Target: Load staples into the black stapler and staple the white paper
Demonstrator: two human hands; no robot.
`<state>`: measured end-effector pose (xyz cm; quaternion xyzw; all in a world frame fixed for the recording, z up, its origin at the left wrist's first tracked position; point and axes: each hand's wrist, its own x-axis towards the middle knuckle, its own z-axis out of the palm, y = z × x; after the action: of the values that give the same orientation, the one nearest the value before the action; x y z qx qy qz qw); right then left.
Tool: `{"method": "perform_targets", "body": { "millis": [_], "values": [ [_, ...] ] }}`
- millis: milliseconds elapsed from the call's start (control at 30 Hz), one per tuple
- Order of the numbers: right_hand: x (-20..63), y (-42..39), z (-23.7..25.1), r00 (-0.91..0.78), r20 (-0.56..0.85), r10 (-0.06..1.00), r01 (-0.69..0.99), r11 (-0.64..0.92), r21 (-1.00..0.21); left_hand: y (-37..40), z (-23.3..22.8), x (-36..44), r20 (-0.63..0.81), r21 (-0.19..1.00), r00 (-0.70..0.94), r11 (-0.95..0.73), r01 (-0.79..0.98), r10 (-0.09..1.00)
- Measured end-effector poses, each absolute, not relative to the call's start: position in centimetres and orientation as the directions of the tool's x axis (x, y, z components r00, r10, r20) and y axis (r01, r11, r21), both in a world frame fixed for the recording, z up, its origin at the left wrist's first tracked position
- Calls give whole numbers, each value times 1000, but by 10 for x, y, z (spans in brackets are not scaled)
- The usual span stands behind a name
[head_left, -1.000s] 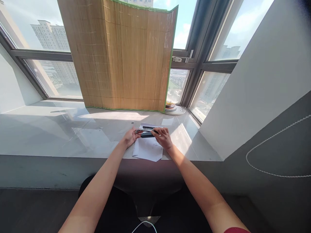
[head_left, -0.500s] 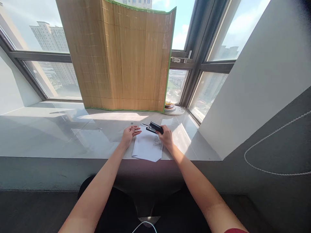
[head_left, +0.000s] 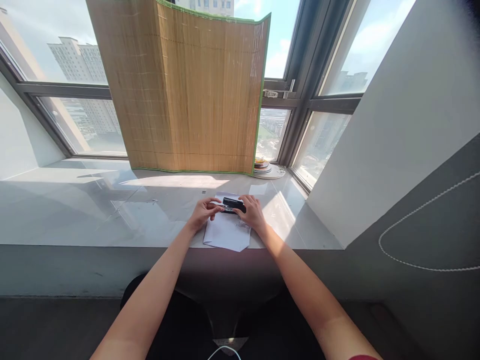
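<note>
Black stapler (head_left: pixel 233 203): right hand (head_left: pixel 253 214) closed over it, left hand (head_left: pixel 202 212) pinching its front end, above paper (head_left: pixel 226 233) at counter (head_left: pixel 93 210) front edge. Risk: fingertips near the mouth could be pinched.

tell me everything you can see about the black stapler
The small black stapler looks like plastic, with a strip of bright metal showing at its left end. It lies roughly level, lengthwise left to right, just above the white paper sheets on the pale glossy windowsill. The right hand grips its right part from above; the left hand has fingertips at its left end. Whether it is fully closed is too small to tell.
</note>
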<state>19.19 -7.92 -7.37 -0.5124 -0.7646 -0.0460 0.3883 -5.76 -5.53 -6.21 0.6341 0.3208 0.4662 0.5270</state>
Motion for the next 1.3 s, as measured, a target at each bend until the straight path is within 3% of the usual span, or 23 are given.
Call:
{"method": "perform_targets", "body": {
  "millis": [100, 233, 433, 600, 667, 767, 867, 933, 1000, 1167, 1300],
  "values": [
    [184, -91, -65, -345, 689, 637, 792, 592, -151, -58, -61, -55, 280, 958, 371, -285, -43, 885],
    [172, -98, -62, -653, 580, 487, 626, 778, 52, -59, -62, -52, 300, 948, 424, -317, -31, 855],
    [168, -98, -65, -658, 586, 473, 645, 756, 115, -58, -65, -51, 288, 952, 507, -301, -58, 812],
    [172, -95, -68, -630, 667, 398, 649, 742, 170, -59, -64, -52, 289, 953, 532, -290, -83, 796],
    [181, -88, -70, -504, 744, 439, 724, 684, 88, -57, -64, -53, 322, 946, 480, -296, -132, 816],
    [204, -72, -72, -1, 803, 596, 885, 375, -277, -52, -64, -55, 365, 930, 288, -333, -155, 885],
    [230, -57, -77, 444, 564, 696, 809, -42, -586, -47, -65, -57, 330, 941, 145, -312, -131, 933],
    [242, -52, -80, 538, 388, 748, 743, -204, -638, -45, -67, -57, 314, 946, 119, -300, -119, 942],
    [249, -49, -83, 561, 286, 777, 700, -261, -665, -44, -69, -57, 312, 948, 115, -301, -103, 943],
    [254, -48, -84, 658, 193, 728, 521, -255, -814, -39, -73, -58, 297, 952, 53, -291, -98, 953],
    [254, -50, -79, 721, 127, 681, 422, -288, -860, -35, -73, -60, 294, 952, -90, -300, -64, 952]
  ]
}}
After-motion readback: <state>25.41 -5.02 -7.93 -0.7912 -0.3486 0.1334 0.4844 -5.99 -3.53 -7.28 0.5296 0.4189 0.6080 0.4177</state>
